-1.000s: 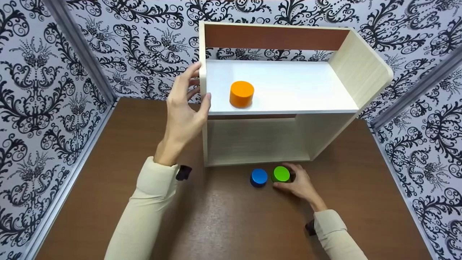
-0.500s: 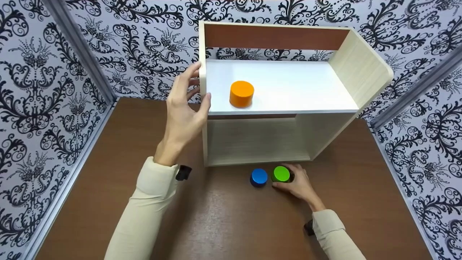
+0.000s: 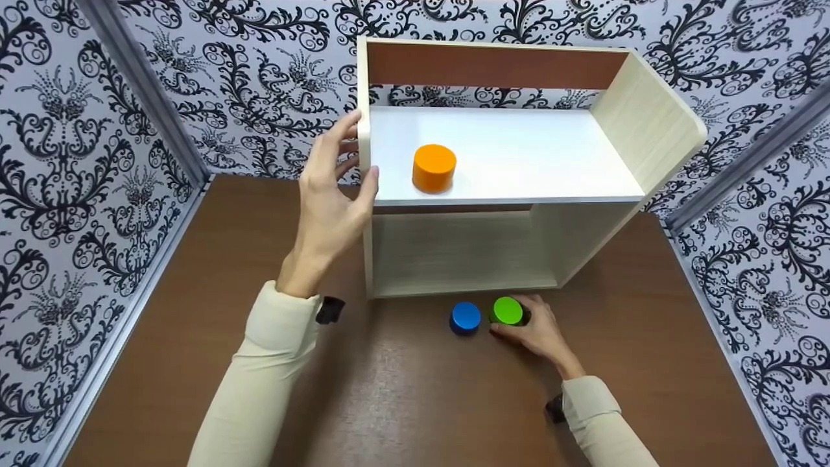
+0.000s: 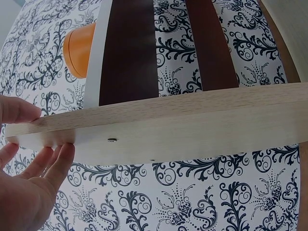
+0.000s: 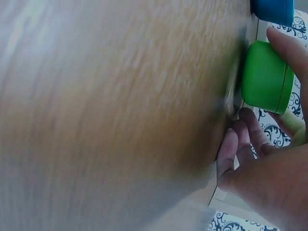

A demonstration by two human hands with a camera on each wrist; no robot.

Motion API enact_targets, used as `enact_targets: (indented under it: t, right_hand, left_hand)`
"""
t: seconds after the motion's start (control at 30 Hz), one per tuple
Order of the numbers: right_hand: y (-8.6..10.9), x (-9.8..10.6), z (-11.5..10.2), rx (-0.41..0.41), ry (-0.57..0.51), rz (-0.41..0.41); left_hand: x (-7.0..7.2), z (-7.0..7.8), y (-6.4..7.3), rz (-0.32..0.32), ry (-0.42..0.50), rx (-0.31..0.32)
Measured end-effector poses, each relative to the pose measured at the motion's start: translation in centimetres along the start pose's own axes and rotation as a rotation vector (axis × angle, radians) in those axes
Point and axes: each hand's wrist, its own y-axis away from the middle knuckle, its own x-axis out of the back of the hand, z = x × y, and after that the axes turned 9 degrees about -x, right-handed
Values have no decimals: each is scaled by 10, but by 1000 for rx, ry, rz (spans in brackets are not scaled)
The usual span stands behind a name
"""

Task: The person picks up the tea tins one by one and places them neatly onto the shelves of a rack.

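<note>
My left hand (image 3: 334, 191) grips the front edge of the left side panel (image 4: 159, 115) of a small two-level shelf, thumb on the inner face and fingers on the outer one. On the white upper shelf board (image 3: 532, 152) stands an orange round container (image 3: 434, 170), near that panel. Down in front of the shelf, my right hand (image 3: 538, 327) pinches a green round lidded container (image 5: 264, 77) between thumb and fingers. Whether it touches the table cannot be told. Just left of it a blue round container (image 3: 465, 318) stands on the table, apart from it.
The pale wooden lower compartment (image 3: 454, 253) opens toward me, close behind the blue and green containers. Its right side panel (image 3: 648, 123) leans outward in view. Patterned walls (image 3: 71, 194) with grey metal corner strips enclose the brown table (image 3: 402, 395) on the left, back and right.
The green container has shifted very slightly right and up in the head view, with the right hand's fingers around it. The left hand, orange and blue containers look unmoved.
</note>
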Motion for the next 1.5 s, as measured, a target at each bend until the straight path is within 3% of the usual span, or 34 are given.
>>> enact_targets:
  t: [0.5, 1.5]
  right_hand:
    - [3, 11, -7, -90, -22, 0]
    - [18, 25, -37, -68, -115, 11]
  left_hand:
    - [0, 0, -1, 9, 10, -2]
    - [0, 0, 0, 14, 8, -19]
